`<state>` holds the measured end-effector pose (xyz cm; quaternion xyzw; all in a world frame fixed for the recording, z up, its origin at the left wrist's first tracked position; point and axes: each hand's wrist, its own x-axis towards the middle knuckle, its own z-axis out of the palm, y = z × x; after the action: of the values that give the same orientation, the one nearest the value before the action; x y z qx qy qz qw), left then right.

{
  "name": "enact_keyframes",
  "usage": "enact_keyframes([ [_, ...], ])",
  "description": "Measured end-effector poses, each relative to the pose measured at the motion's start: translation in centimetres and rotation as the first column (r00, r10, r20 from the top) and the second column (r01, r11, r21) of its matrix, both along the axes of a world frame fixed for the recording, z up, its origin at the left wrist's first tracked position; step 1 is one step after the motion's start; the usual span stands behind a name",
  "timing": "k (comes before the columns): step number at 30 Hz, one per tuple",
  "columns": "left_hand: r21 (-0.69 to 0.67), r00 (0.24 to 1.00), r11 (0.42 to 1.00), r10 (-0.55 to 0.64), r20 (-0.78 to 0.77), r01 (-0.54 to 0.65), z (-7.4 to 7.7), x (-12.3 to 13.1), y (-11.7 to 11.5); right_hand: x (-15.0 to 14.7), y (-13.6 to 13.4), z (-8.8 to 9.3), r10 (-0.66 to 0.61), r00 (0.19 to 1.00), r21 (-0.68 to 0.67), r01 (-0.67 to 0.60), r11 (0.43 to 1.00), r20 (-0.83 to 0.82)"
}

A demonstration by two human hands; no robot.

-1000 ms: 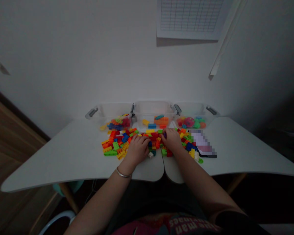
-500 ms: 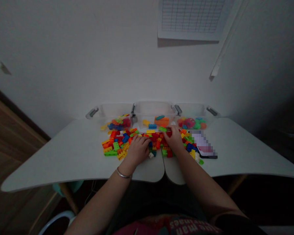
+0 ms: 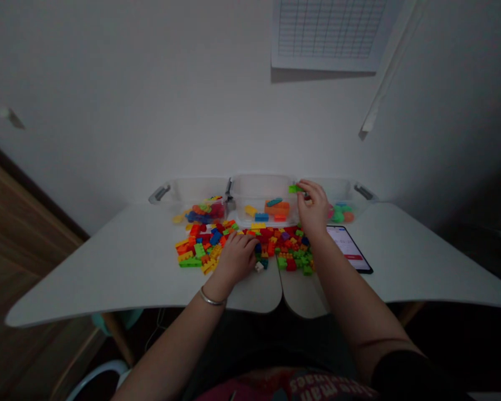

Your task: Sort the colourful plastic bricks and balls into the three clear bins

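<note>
My right hand [image 3: 314,209] is raised over the right rim of the middle clear bin [image 3: 265,186]. Pinched in its fingertips is a light green toy building brick [image 3: 294,189]. My left hand [image 3: 237,255] lies on the pile of mixed building bricks [image 3: 199,249], its fingers loosely bent and apart. A dark blue brick [image 3: 258,249] is by its fingertips, and a small white brick [image 3: 259,267] lies near the thumb. Several pieces are in the middle bin, among them an orange block [image 3: 276,209], a blue brick [image 3: 261,217] and a yellow one [image 3: 250,210].
A left bin [image 3: 187,186] and a right bin [image 3: 338,186] flank the middle one, both with colourful pieces inside. A phone [image 3: 353,253] lies right of the pile, partly behind my right forearm. The white table [image 3: 142,267] has a notched front edge. Behind stands a wall.
My right hand has lifted the light green brick from the pile's back edge, up and to the right, to the middle bin's rim. My left hand has stayed in place.
</note>
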<state>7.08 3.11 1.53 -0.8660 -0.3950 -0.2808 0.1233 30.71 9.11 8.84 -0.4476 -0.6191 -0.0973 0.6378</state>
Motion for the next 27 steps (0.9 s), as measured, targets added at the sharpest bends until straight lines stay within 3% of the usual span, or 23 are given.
enact_keyframes([
  [3,0.003,1.0,1.0,-0.006,-0.002,0.006,0.0,0.0,0.0,-0.1,1.4,0.3,-0.021,0.998,-0.037,0.023,0.999,0.051],
  [10,0.002,1.0,1.0,-0.004,0.012,0.004,-0.3,0.0,0.1,-0.9,2.9,-0.9,-0.016,0.962,-0.25,0.087,0.964,0.272],
  [18,-0.003,1.0,1.0,-0.014,0.008,0.014,-0.4,-0.2,0.2,-1.2,1.8,-1.1,-0.028,0.856,-0.267,0.192,0.945,0.516],
  [27,0.004,1.0,1.0,-0.02,0.012,0.02,-0.3,-0.2,0.1,-0.1,1.3,-0.4,0.121,0.792,-0.329,0.106,0.938,0.598],
])
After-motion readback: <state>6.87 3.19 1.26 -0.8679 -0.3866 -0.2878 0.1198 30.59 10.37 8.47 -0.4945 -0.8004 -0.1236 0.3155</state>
